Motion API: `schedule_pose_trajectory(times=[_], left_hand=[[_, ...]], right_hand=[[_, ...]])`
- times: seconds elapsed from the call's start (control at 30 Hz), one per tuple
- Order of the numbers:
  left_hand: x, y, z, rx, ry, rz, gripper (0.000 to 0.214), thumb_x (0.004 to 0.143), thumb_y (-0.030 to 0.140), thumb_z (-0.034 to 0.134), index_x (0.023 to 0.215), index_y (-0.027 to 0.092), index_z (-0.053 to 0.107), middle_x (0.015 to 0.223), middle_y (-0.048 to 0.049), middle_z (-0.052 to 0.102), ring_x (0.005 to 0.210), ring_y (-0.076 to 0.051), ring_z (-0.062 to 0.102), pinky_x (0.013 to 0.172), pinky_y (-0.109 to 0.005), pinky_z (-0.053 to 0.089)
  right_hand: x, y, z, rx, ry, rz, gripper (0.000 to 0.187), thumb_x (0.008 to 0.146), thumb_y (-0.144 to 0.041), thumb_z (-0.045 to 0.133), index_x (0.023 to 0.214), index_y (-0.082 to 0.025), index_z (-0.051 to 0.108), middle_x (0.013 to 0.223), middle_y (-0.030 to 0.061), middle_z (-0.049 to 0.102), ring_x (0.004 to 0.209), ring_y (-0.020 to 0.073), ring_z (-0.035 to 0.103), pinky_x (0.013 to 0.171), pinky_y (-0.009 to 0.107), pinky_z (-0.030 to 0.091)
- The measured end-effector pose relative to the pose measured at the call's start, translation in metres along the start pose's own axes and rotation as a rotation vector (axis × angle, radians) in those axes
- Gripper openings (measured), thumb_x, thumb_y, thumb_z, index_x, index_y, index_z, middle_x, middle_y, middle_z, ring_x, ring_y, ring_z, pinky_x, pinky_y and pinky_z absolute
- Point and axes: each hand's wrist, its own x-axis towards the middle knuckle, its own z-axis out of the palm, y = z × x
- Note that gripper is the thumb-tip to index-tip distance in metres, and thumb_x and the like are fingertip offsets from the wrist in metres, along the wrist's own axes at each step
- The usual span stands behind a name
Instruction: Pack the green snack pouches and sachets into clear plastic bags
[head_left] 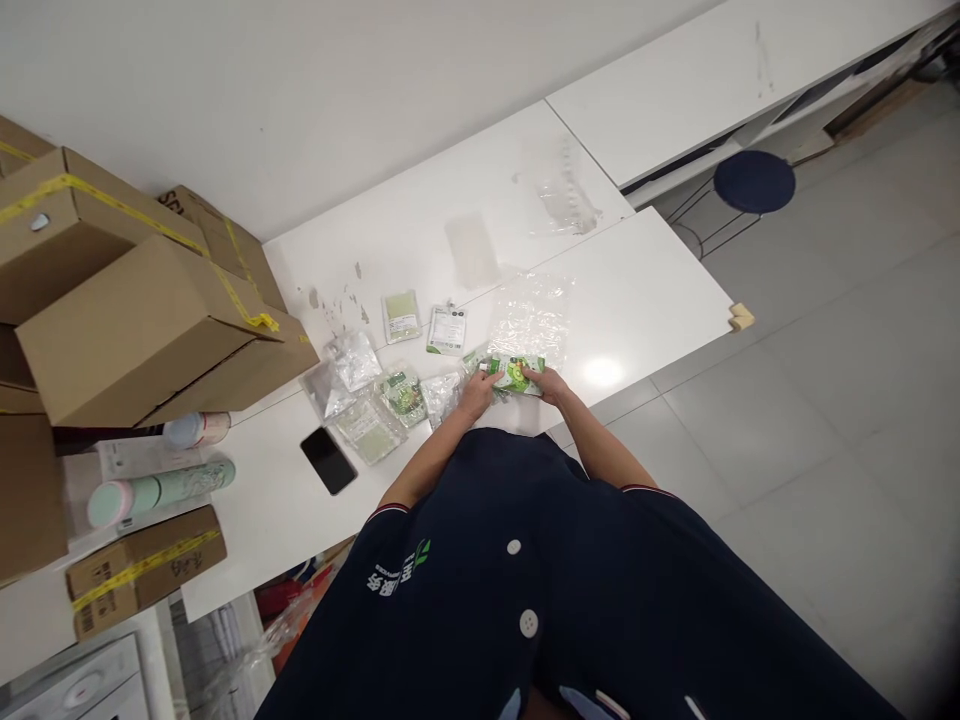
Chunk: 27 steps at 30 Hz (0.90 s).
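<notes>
Phone (328,460): dark and flat on the bench (645,290), well left of the hands.
Left hand (478,392): grip closed on the left end of the green packet (516,372).
Right hand (550,383): grip holding the packet's right end.
Green packet: low over the bench's near edge, held between both hands.
Other packets (405,393): strewn just left of the left hand.
Clear bag (531,315): crinkled, lying just beyond the green packet.
Cardboard boxes (142,330): stacked at far left.
</notes>
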Motion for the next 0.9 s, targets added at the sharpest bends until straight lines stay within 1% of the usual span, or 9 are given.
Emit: schedule_pose_trajectory(times=[0.13, 0.2, 0.27, 0.33, 0.43, 0.5, 0.6, 0.73, 0.9], left_hand=[[0.001, -0.002, -0.002, 0.087, -0.025, 0.050, 0.038, 0.094, 0.017, 0.039, 0.123, 0.022, 0.063, 0.098, -0.0083, 0.060, 0.096, -0.019, 0.056, 0.092, -0.031, 0.045], [0.003, 0.001, -0.007, 0.106, -0.025, 0.077, 0.034, 0.095, 0.019, 0.040, 0.119, 0.023, 0.065, 0.097, -0.0085, 0.059, 0.095, -0.019, 0.055, 0.092, -0.030, 0.044], [0.006, 0.006, -0.015, 0.114, -0.019, 0.075, 0.032, 0.095, 0.020, 0.041, 0.114, 0.025, 0.067, 0.097, -0.0078, 0.059, 0.094, -0.019, 0.055, 0.090, -0.030, 0.043], [0.011, 0.014, -0.025, 0.135, -0.012, 0.053, 0.030, 0.095, 0.022, 0.042, 0.111, 0.026, 0.068, 0.098, -0.0075, 0.058, 0.094, -0.020, 0.054, 0.088, -0.030, 0.042], [0.027, 0.024, -0.042, 0.211, -0.012, -0.002, 0.028, 0.094, 0.029, 0.046, 0.111, 0.026, 0.067, 0.103, -0.0074, 0.056, 0.099, -0.021, 0.051, 0.087, -0.031, 0.042], [0.043, 0.029, -0.053, 0.246, -0.002, -0.035, 0.026, 0.093, 0.034, 0.048, 0.107, 0.026, 0.068, 0.108, -0.0070, 0.054, 0.103, -0.022, 0.049, 0.088, -0.031, 0.041], [0.071, 0.034, -0.064, 0.213, 0.062, -0.081, 0.025, 0.093, 0.035, 0.049, 0.105, 0.026, 0.069, 0.117, -0.0077, 0.052, 0.107, -0.023, 0.048, 0.091, -0.033, 0.040], [0.096, 0.038, -0.065, 0.220, 0.177, -0.212, 0.036, 0.092, 0.029, 0.049, 0.126, 0.024, 0.058, 0.129, -0.0106, 0.050, 0.112, -0.026, 0.047, 0.093, -0.036, 0.040], [0.092, 0.038, -0.047, 0.338, -0.004, -0.013, 0.036, 0.091, 0.019, 0.044, 0.122, 0.025, 0.059, 0.136, -0.0074, 0.050, 0.124, -0.023, 0.042, 0.102, -0.038, 0.035]], right_hand=[[-0.010, -0.007, 0.004, -0.620, 0.276, -0.062, 0.067, 0.075, -0.055, 0.068, 0.122, -0.009, 0.054, 0.114, 0.0215, 0.062, 0.100, 0.0317, 0.063, 0.076, 0.038, 0.054], [-0.019, -0.007, 0.002, -0.808, 0.370, -0.187, 0.070, 0.081, -0.057, 0.059, 0.132, -0.011, 0.047, 0.130, 0.0239, 0.051, 0.114, 0.0354, 0.055, 0.086, 0.043, 0.049], [-0.031, -0.004, -0.003, -0.932, 0.326, -0.368, 0.066, 0.086, -0.058, 0.052, 0.137, -0.017, 0.045, 0.142, 0.0206, 0.041, 0.124, 0.0361, 0.046, 0.094, 0.047, 0.044], [-0.041, -0.002, -0.011, -1.054, 0.164, -0.531, 0.066, 0.085, -0.058, 0.054, 0.141, -0.024, 0.042, 0.148, 0.0152, 0.037, 0.131, 0.0354, 0.039, 0.099, 0.049, 0.040], [-0.046, -0.008, -0.022, -1.217, 0.036, -0.676, 0.059, 0.088, -0.046, 0.055, 0.142, -0.027, 0.042, 0.146, 0.0097, 0.044, 0.133, 0.0315, 0.039, 0.101, 0.047, 0.038], [-0.041, -0.022, -0.026, -1.256, 0.073, -0.685, 0.043, 0.095, -0.035, 0.044, 0.136, -0.026, 0.049, 0.137, 0.0082, 0.055, 0.123, 0.0277, 0.049, 0.097, 0.041, 0.040], [-0.023, -0.056, -0.028, -1.274, 0.122, -0.594, 0.037, 0.098, -0.029, 0.031, 0.125, -0.025, 0.057, 0.119, 0.0076, 0.065, 0.104, 0.0247, 0.060, 0.083, 0.034, 0.045], [0.013, -0.101, -0.027, -1.350, 0.117, -0.463, 0.035, 0.098, -0.030, 0.031, 0.117, -0.023, 0.060, 0.105, 0.0095, 0.068, 0.095, 0.0244, 0.062, 0.073, 0.031, 0.044], [0.045, -0.120, -0.018, -1.424, 0.132, -0.346, 0.032, 0.095, -0.032, 0.039, 0.115, -0.018, 0.059, 0.111, 0.0152, 0.065, 0.102, 0.0271, 0.058, 0.078, 0.035, 0.043]])
